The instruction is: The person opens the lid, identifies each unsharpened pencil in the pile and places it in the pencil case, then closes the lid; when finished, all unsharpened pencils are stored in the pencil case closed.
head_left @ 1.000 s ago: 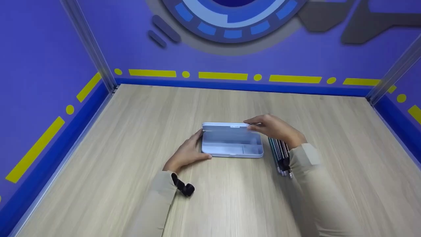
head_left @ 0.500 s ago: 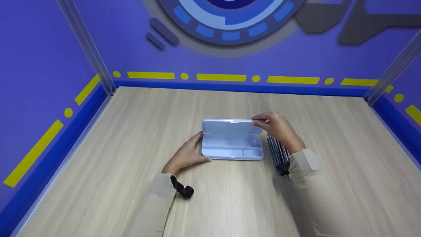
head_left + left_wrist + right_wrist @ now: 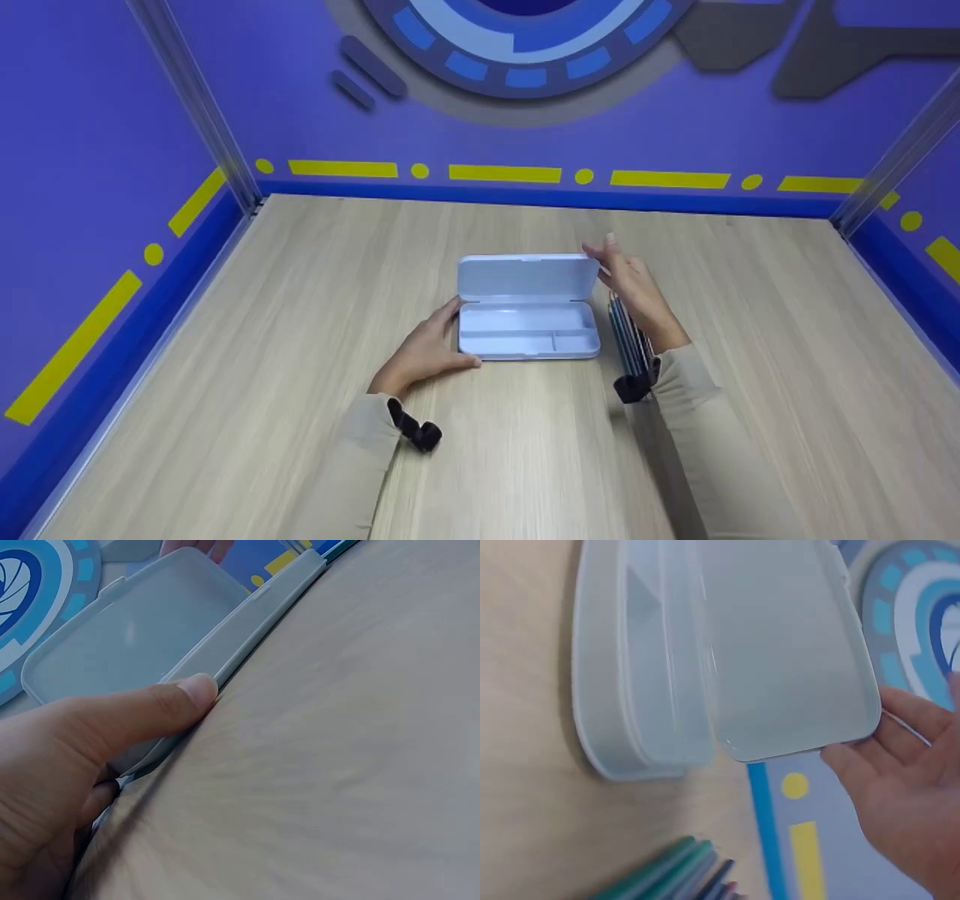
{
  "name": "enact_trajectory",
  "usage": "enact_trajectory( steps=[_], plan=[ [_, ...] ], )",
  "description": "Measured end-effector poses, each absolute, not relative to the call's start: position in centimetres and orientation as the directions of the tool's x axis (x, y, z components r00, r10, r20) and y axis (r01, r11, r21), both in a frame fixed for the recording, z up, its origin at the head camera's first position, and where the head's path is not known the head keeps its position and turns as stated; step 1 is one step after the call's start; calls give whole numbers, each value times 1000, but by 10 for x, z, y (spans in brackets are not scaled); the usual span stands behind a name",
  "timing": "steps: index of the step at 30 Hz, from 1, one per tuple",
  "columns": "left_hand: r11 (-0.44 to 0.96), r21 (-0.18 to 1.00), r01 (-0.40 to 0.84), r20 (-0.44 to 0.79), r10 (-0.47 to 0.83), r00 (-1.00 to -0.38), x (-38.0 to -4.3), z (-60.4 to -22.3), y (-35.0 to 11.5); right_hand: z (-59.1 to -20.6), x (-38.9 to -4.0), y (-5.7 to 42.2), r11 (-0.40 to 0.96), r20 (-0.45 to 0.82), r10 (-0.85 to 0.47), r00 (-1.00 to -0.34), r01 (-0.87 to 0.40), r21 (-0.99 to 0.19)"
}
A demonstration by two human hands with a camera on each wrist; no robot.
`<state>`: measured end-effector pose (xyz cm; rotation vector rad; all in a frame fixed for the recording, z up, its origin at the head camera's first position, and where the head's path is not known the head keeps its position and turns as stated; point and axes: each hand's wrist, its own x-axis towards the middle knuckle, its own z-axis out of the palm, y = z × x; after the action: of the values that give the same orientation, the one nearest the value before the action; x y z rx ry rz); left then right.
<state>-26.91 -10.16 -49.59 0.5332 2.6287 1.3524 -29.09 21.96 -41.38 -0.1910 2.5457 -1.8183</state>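
Pale blue plastic pencil case (image 3: pixel 529 330), mid-desk, long axis left–right, lid up; left hand (image 3: pixel 424 352) braced open-fingered at left end, right hand (image 3: pixel 634 289) open at lid's right corner, bundle of coloured pencils (image 3: pixel 628 345) just right.

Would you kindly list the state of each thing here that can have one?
Pencil case: open, nothing inside.
Lid: raised upright.
Pencils: bundled, lying on the table right of the case.
Left hand: fingers relaxed, steadying the case's left end.
Right hand: fingers straight, at the lid's right edge.
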Motion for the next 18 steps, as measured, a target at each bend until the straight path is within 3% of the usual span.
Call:
enact_trajectory(
  steps=[3, 6, 18],
  plan=[
    [531, 813, 237, 32, 365, -930, -268, -496, -102, -419, -295, 223, 141, 27, -190, -981, -54, -989],
    [526, 815, 242, 40, 366, -930, -268, -496, -103, -424, -300, 223, 47, 2, -239, -971, -13, -999],
    [583, 784, 214, -1, 345, -938, -265, -492, -99, -437, -327, 218, 59, -151, -275, -950, 140, -988]
  ],
)
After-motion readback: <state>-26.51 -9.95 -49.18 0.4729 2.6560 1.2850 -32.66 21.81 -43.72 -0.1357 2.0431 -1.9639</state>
